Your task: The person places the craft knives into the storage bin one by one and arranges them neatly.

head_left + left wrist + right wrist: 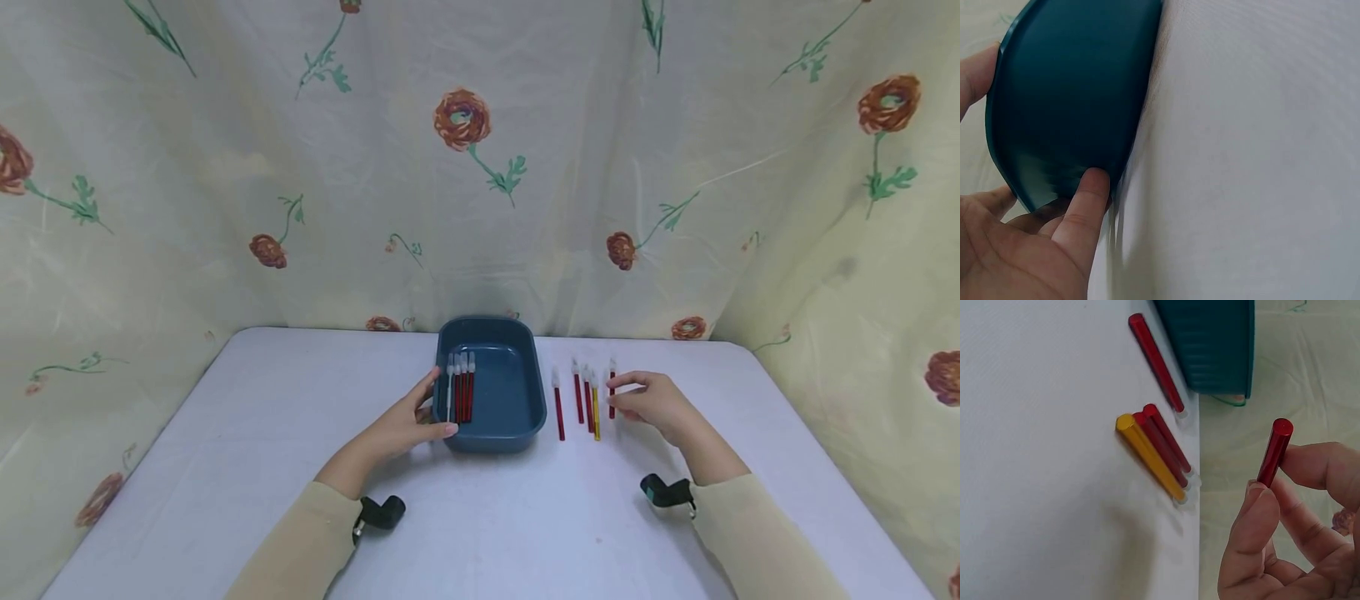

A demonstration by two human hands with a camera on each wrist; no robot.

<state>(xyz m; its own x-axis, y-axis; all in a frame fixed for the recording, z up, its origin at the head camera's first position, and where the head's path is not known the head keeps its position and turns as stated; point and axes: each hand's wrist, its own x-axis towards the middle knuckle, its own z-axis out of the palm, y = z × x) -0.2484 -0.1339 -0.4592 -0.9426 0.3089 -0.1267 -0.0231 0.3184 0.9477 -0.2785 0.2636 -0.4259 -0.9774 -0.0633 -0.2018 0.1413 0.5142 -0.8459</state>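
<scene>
A dark blue plastic tub [504,387] stands on the table. My left hand [405,427] grips its left side, thumb at the near corner and fingers on the rim. Inside, along the left wall, lie several red pen-shaped tools [463,402] with clear caps and one silvery white one [449,396]. To the right of the tub, my right hand [648,402] pinches a red pen-shaped tool [1275,453] between thumb and fingers; in the right wrist view it is lifted off the table. Beside it lie a yellow one [1150,456] and two red ones, with another red one [1156,362] closer to the tub.
A white cloth covers the table [300,400]. Behind its far edge hangs a flower-printed curtain [555,208], which also runs along both sides. A black wrist camera [384,512] sits at the left cuff, another [663,492] at the right cuff.
</scene>
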